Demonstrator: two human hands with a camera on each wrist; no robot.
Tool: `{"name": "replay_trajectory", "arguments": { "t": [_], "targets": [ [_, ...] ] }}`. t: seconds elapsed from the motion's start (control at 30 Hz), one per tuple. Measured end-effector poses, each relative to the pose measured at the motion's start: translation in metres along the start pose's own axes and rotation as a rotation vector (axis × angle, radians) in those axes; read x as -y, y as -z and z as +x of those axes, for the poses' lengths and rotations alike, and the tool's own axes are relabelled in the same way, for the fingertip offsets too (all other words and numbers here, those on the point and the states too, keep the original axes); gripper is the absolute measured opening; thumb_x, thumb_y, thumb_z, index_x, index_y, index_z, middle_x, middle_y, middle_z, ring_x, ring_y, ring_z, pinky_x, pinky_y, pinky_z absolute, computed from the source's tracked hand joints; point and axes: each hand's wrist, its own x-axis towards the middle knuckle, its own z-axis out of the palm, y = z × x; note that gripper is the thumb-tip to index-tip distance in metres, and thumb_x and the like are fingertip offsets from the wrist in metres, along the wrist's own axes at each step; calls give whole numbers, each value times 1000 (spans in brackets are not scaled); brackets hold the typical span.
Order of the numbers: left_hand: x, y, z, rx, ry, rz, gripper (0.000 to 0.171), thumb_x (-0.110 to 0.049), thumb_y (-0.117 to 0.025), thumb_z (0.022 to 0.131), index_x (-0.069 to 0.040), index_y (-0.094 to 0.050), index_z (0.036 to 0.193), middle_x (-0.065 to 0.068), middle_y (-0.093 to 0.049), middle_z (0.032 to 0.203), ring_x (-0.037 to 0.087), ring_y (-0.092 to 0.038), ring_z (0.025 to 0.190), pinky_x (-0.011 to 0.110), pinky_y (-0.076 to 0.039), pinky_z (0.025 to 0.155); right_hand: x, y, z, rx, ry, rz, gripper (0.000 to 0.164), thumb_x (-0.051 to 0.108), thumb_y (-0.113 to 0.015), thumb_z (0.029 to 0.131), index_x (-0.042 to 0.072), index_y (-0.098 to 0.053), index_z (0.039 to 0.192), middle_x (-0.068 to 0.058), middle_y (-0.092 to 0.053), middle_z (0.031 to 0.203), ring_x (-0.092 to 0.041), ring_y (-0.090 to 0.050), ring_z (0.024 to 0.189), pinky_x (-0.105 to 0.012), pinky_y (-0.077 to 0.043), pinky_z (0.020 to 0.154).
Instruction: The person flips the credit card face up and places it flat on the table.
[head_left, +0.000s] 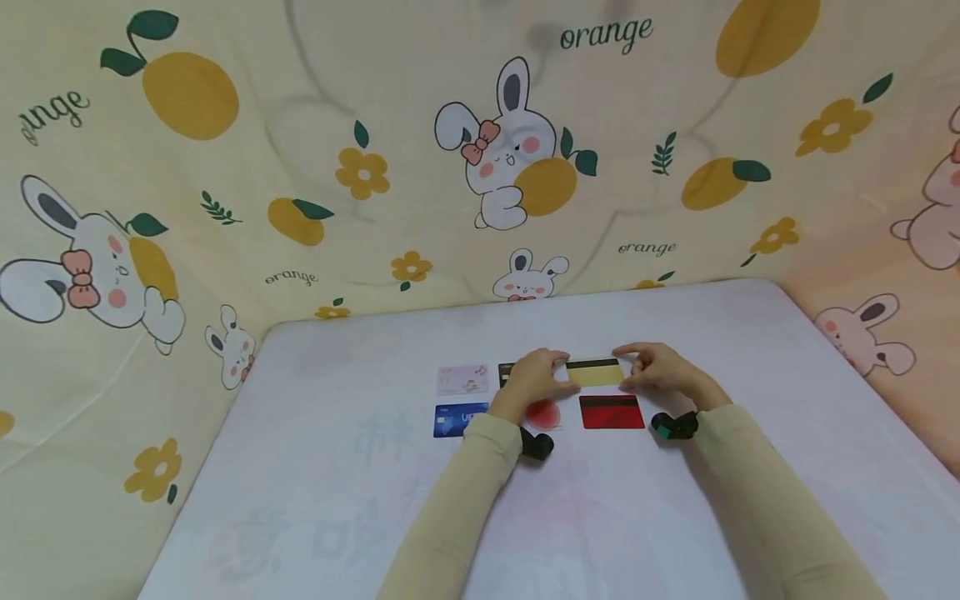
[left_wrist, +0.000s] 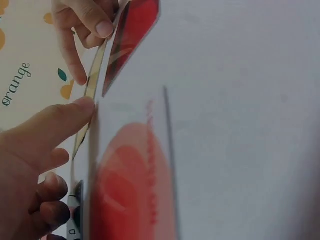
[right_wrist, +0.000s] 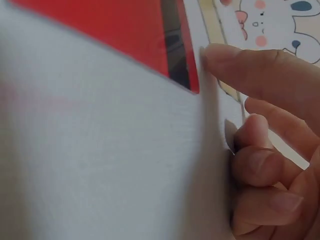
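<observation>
A gold bank card point(head_left: 594, 375) with a black magnetic stripe lies lengthwise between the two hands at the back of the card group. My left hand point(head_left: 528, 383) holds its left end, with the index finger at the far edge and the thumb at the near edge. At the right end, my right hand point(head_left: 667, 371) pinches it the same way, its other fingers curled in. Whether the gold card rests flat on the table cannot be told. Just in front of it is a red card point(head_left: 612, 413) with a dark stripe.
Left of the red card lies a card with a red circle point(head_left: 543, 414), partly behind the left wrist. Farther left are a blue card point(head_left: 452, 421), a pale card point(head_left: 462, 380) and a black card point(head_left: 505, 373), mostly hidden by the left hand. Patterned cloth point(head_left: 360, 275) borders the white table point(head_left: 337, 467).
</observation>
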Motion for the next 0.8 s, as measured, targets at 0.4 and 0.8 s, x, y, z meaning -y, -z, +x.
{"name": "replay_trajectory", "arguments": {
  "t": [0.4,0.8],
  "targets": [
    [-1,-2,3,2,41,17,59,-45,-70,84,-23,-55,137,2,-65,124,16,-59,111,33,-48,101,-5,3,11,-24,-2,-70,62,18,-79,78,-2,-54,131,3,-51,66,-9,-45,63,-24,-35,62],
    [-4,-4,0,2,54,-9,59,-43,-72,83,-22,-56,136,3,-63,126,17,-58,111,32,-47,103,-5,6,19,66,13,-15,52,11,-78,76,-2,-54,120,4,-52,65,-6,-47,62,-23,-39,66]
  ]
}}
